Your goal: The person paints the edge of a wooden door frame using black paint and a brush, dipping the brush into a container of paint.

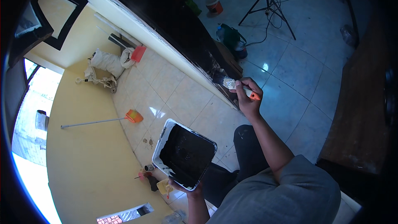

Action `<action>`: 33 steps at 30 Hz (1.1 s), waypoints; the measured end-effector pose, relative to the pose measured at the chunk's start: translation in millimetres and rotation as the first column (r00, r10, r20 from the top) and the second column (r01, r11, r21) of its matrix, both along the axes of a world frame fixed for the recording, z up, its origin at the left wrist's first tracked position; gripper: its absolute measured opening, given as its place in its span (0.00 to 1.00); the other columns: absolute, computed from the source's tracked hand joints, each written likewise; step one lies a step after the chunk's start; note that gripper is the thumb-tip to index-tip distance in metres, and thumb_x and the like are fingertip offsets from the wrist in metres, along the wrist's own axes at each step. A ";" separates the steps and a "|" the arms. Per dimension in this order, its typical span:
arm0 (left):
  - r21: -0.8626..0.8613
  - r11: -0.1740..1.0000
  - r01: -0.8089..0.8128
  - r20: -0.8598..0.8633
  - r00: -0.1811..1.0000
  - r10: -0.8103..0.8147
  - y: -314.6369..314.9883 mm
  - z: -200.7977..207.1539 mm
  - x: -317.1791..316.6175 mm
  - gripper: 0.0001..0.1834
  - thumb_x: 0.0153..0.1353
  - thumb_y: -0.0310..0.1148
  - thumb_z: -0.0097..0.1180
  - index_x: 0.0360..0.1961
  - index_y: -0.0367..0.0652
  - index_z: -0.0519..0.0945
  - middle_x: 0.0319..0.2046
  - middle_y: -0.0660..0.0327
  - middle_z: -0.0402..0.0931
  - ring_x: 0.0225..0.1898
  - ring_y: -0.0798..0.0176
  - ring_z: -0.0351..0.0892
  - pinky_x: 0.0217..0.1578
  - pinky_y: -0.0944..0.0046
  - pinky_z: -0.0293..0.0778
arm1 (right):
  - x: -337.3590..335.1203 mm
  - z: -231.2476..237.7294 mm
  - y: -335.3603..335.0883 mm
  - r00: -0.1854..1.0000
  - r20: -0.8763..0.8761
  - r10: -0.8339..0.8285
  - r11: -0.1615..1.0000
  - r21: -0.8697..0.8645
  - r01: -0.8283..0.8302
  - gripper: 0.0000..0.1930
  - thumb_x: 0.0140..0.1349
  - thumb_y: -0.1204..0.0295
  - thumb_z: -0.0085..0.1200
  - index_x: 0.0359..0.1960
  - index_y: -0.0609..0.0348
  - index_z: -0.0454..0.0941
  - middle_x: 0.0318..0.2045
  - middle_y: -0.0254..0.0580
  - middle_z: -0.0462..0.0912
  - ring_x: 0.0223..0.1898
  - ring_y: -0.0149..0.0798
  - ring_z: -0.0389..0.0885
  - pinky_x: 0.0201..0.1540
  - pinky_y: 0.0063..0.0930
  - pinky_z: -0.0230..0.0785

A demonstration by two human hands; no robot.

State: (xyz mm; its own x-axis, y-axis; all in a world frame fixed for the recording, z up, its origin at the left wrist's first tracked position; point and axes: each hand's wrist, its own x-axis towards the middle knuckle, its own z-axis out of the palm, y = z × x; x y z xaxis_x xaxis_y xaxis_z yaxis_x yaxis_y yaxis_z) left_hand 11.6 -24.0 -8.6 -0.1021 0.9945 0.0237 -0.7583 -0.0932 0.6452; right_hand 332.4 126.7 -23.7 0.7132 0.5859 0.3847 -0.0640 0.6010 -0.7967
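My right hand (249,92) is closed round the handle of a paintbrush (229,83), white with an orange end. Its dark bristles touch the lower part of a black-painted door frame (207,60) at the wall's end, where pale patches show. Lower down, my left hand (186,186) holds a white rectangular paint tub (159,146) by its near edge. Black paint (186,153) covers the inside of the tub, and smears mark its rim. Most of the left hand's fingers are hidden beneath the tub.
An orange broom (133,116) leans at the left wall. White sacks (108,62) and a red dustpan (138,53) lie farther back. Beyond the frame stand a bucket (214,6), a dark green bag (232,37) and a tripod (267,4) with a trailing cable. A brown wooden panel (352,112) is at right.
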 end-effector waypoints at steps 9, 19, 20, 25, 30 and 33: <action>0.020 0.998 0.056 0.025 0.998 -0.056 1.1 -3.3 0.5 0.46 0.63 0.64 0.64 0.75 0.48 0.70 0.72 0.55 0.73 0.69 0.44 0.75 0.69 0.38 0.74 | -18.3 94.4 35.4 0.983 0.052 -0.178 0.984 -0.019 0.179 0.07 0.73 0.76 0.61 0.34 0.64 0.81 0.29 0.38 0.86 0.31 0.29 0.87 0.36 0.24 0.78; 0.051 0.999 0.012 -0.042 0.999 -0.010 0.5 -14.4 -7.2 0.46 0.64 0.65 0.61 0.74 0.47 0.71 0.71 0.55 0.73 0.68 0.45 0.75 0.67 0.38 0.76 | -8.8 43.2 35.6 0.991 -0.118 -0.070 0.993 0.088 0.081 0.07 0.74 0.77 0.59 0.36 0.67 0.78 0.34 0.44 0.87 0.34 0.34 0.91 0.39 0.23 0.82; 0.051 0.999 0.011 -0.042 0.999 -0.009 -0.7 -13.8 -8.5 0.45 0.64 0.65 0.61 0.74 0.47 0.71 0.71 0.55 0.73 0.68 0.45 0.75 0.67 0.38 0.76 | -7.7 34.0 28.0 0.990 -0.121 -0.071 0.993 0.089 0.082 0.07 0.74 0.77 0.59 0.36 0.67 0.78 0.34 0.44 0.87 0.34 0.34 0.91 0.39 0.23 0.82; -0.028 0.999 0.029 -0.010 1.000 -0.030 2.9 6.3 0.6 0.45 0.64 0.65 0.60 0.73 0.47 0.71 0.70 0.55 0.74 0.68 0.45 0.76 0.67 0.38 0.76 | -7.7 40.2 6.8 0.980 -0.113 -0.161 0.987 -0.046 0.157 0.07 0.74 0.79 0.58 0.34 0.66 0.77 0.29 0.40 0.86 0.31 0.33 0.91 0.33 0.21 0.81; -0.057 0.996 0.073 0.054 0.996 -0.070 4.1 7.4 3.6 0.44 0.63 0.62 0.62 0.74 0.48 0.71 0.71 0.54 0.73 0.68 0.44 0.76 0.66 0.37 0.77 | -4.3 85.3 37.8 0.984 -0.070 -0.166 0.986 0.006 0.167 0.10 0.74 0.77 0.59 0.32 0.65 0.77 0.28 0.39 0.85 0.30 0.30 0.90 0.33 0.22 0.82; -0.040 0.994 0.098 0.104 0.990 -0.093 5.6 0.1 -2.6 0.44 0.62 0.61 0.63 0.74 0.48 0.71 0.71 0.54 0.73 0.68 0.44 0.76 0.65 0.37 0.78 | -2.4 138.8 48.7 0.986 -0.100 -0.135 0.963 0.219 0.155 0.09 0.75 0.75 0.60 0.34 0.65 0.78 0.29 0.40 0.86 0.29 0.31 0.91 0.33 0.22 0.83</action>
State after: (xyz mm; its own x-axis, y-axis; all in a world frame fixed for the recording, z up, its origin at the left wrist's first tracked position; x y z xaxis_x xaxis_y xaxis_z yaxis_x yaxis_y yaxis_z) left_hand 9.1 -18.3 -8.5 -0.0065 0.9996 -0.0272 -0.8245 0.0101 0.5658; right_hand 330.0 175.4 115.2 0.8192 0.3788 0.4306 -0.0231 0.7720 -0.6352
